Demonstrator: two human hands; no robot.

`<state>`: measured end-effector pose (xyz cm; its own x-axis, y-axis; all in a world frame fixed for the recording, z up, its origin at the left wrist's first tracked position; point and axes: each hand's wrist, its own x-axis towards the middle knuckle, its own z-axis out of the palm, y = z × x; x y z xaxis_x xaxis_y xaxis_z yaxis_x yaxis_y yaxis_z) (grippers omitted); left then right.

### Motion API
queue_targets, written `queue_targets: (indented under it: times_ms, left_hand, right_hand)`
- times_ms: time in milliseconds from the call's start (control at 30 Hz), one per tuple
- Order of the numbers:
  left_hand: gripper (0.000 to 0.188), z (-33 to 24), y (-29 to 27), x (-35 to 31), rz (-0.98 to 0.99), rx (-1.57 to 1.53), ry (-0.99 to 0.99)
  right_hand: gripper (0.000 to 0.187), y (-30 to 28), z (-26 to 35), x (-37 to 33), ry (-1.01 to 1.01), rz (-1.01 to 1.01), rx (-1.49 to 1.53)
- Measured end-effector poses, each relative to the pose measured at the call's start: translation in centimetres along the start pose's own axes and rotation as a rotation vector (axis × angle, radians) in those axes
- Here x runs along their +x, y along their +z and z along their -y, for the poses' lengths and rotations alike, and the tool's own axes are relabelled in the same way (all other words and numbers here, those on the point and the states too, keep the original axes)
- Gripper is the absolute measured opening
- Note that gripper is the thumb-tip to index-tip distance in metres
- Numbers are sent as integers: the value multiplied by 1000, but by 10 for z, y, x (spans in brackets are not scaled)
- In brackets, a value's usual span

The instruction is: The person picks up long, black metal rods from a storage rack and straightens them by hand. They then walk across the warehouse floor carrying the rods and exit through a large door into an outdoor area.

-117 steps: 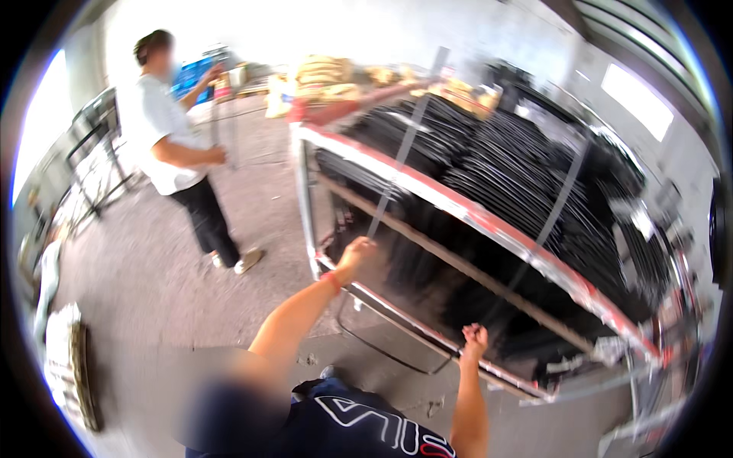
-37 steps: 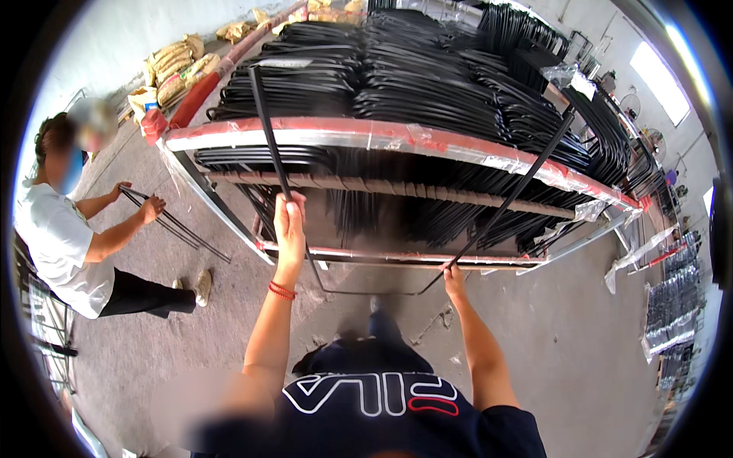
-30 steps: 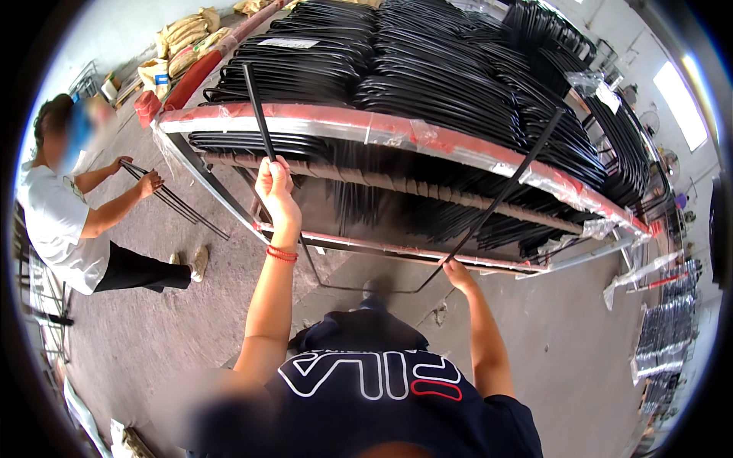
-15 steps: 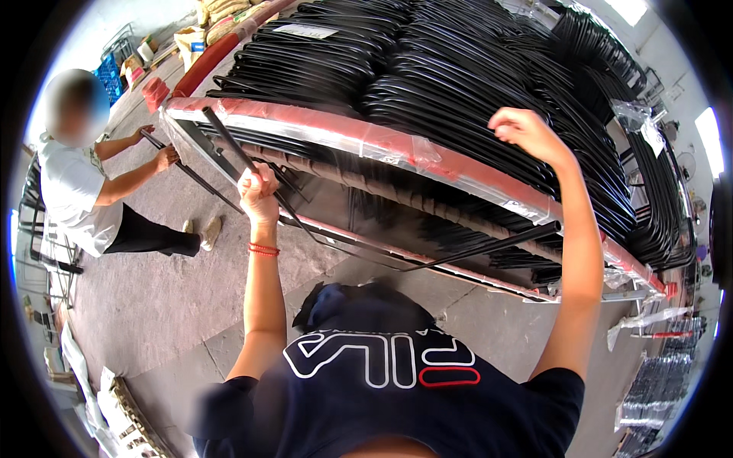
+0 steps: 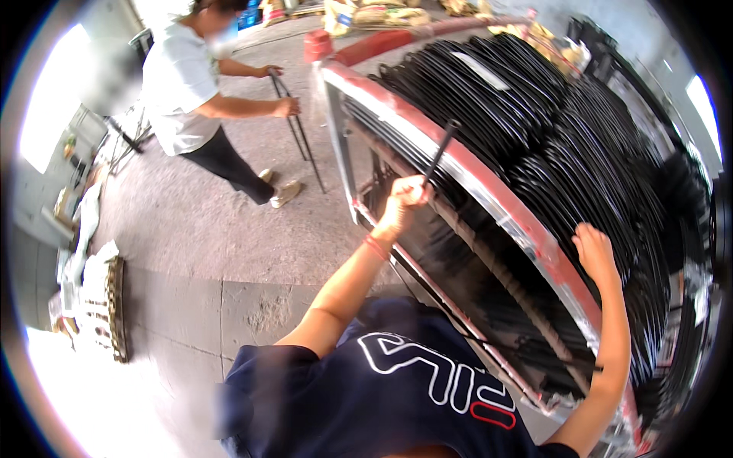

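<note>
My left hand [image 5: 408,200] is closed around a black bent metal tube [image 5: 440,155]. One end sticks up past the fist, in front of the rack's red-wrapped rail. Most of its lower part is hard to make out against the dark rack. Over the rail, my right hand [image 5: 595,248] is closed at the edge of a large stack of black bent tubes [image 5: 489,99]. Its fingers are curled, and whether a tube is in them is hidden. The stack lies in a metal rack [image 5: 341,145] with red and clear wrapping on its rails.
To the left, a co-worker [image 5: 179,91] in a white shirt stands holding thin black tubes [image 5: 299,126]. Sacks [image 5: 382,17] lie along the back. A pallet-like stack [image 5: 116,305] is at the lower left. The rack's corner post carries a red cap [image 5: 318,46].
The view has swung, so the rack and co-worker sit further right. My right hand has come down from above the stack to its edge, fingers curled tighter. My left hand still holds the tube.
</note>
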<state>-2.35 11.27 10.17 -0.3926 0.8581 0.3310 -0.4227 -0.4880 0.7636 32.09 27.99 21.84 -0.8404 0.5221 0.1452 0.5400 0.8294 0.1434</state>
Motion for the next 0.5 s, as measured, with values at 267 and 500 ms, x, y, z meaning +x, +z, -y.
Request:
queue_targets:
  times_ms: [267,500]
  left_hand:
    - [47,-6,0,5,77,-2,28]
    - [40,-3,-2,-4,39,-20,1]
  right_hand:
    - [10,-6,11,8,54,-7,55]
    - [20,-6,11,-5,240,40,294]
